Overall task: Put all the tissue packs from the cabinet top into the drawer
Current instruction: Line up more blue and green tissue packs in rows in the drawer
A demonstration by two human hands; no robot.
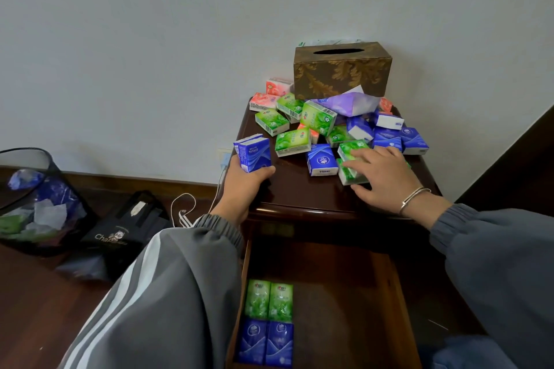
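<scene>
In the open drawer (344, 293) at the bottom of the view, four tissue packs lie flat along its left side: two blue packs (265, 343) nearest the camera and two green packs (269, 299) just behind them, all touching. Above the drawer, on the dark wooden cabinet top (299, 192), the left hand (244, 186) in a grey striped sleeve is closed around two upright blue tissue packs (253, 156) at the cabinet's left front edge. The right hand (386, 175), a silver bangle (415, 199) on its wrist, rests with fingers spread on two stacked green tissue packs (350, 159), not yet gripping them. Behind both hands lies a loose heap of tissue packs (323, 126) in green, blue and red. A gold-patterned tissue box (341, 72) stands at the back against the wall, its front edge propped on the heap.
</scene>
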